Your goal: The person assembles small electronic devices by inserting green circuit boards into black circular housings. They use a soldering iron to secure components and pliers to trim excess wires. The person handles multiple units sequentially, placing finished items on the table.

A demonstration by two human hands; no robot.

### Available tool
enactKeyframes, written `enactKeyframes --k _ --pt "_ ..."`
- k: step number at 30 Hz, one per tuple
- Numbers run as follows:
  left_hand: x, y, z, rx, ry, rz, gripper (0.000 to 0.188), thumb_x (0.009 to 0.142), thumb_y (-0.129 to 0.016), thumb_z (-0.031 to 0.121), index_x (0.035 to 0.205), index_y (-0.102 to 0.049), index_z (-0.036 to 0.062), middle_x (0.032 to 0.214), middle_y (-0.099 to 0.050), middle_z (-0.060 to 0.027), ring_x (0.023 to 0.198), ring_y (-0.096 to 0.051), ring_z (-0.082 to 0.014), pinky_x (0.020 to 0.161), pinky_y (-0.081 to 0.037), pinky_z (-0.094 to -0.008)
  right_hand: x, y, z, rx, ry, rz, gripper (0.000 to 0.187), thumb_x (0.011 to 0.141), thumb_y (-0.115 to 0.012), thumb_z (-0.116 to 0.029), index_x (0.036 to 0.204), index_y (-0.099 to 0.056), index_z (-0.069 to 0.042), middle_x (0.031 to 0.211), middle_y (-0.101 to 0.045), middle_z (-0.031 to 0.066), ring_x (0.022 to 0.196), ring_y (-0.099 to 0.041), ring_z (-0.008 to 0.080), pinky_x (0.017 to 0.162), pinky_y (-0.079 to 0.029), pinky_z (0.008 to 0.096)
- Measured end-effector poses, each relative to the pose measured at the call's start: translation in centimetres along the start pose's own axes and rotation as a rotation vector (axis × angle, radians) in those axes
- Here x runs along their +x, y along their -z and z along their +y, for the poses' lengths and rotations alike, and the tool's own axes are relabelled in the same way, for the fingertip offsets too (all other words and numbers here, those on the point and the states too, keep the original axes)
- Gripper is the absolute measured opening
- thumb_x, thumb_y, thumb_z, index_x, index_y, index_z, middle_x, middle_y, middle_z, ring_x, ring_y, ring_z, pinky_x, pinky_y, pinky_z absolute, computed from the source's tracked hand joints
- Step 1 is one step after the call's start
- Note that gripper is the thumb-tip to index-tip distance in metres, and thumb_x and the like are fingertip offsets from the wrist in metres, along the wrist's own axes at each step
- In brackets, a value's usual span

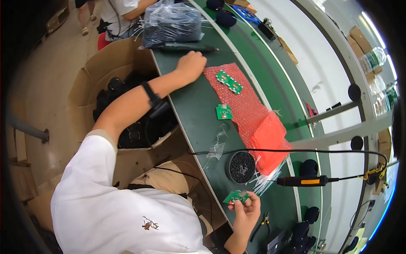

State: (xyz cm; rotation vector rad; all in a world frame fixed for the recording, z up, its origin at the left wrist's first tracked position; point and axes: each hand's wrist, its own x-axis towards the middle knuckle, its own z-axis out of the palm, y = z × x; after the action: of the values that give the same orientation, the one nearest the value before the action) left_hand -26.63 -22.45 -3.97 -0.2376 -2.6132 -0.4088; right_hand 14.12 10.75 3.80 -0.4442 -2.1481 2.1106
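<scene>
Right grip [246,215]: lower centre of the frame; closed in a pinch on a green circuit board, thumb laid over its lower right part.
Held board [235,196]: raised in that pinch above the bench [192,108], tilted, its far corner free.
Weight and stiffness: judged light and rigid; it should not bend noticeably in the fingers.
Fragility: small mounted parts would probably suffer from pressure on the face; smooth surfaces may slip slightly.
Best hold: by opposite bare edges, thumb and fingertips, clear of the parts.
Round dish [241,167]: just above the held board; filled with small dark pieces, too small to identify.
Driver-like tool [302,181]: right of the dish, black with an orange stripe, on a cable.
Bubble wrap [244,113]: centre, red; a long board [229,82] lies on its upper part, a squarer board [224,111] at its left edge.
Left grip [191,67]: upper centre, fingers curled, near the wrap's upper corner; whether it holds anything cannot be told.
</scene>
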Motion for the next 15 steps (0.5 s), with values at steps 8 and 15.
enactKeyframes --k 8,15 --pt "-16.1 12.5 16.0 -0.870 -0.616 0.082 0.039 0.071 -0.073 0.000 0.110 -0.076 0.0063 0.095 -0.071 -0.0096 0.082 -0.067 -0.0298 0.071 -0.054 -0.0419 -2.7 6.8 3.0 0.196 0.057 0.277 0.030 0.103 -0.063 0.001 0.131 -0.054 0.000 0.113 -0.069 0.0114 0.090 -0.071 0.0195 0.074 -0.061 0.0330" --pt "-27.4 8.7 27.1 -0.832 -1.063 -0.123 0.033 0.080 -0.077 0.018 0.110 -0.072 0.0058 0.091 -0.060 -0.0038 0.073 -0.062 -0.0214 0.061 -0.052 -0.0343 -3.9 10.1 3.6 0.122 0.193 0.477 0.034 0.103 -0.063 0.001 0.136 -0.054 0.003 0.122 -0.066 0.0137 0.097 -0.072 0.0213 0.076 -0.064 0.0328"
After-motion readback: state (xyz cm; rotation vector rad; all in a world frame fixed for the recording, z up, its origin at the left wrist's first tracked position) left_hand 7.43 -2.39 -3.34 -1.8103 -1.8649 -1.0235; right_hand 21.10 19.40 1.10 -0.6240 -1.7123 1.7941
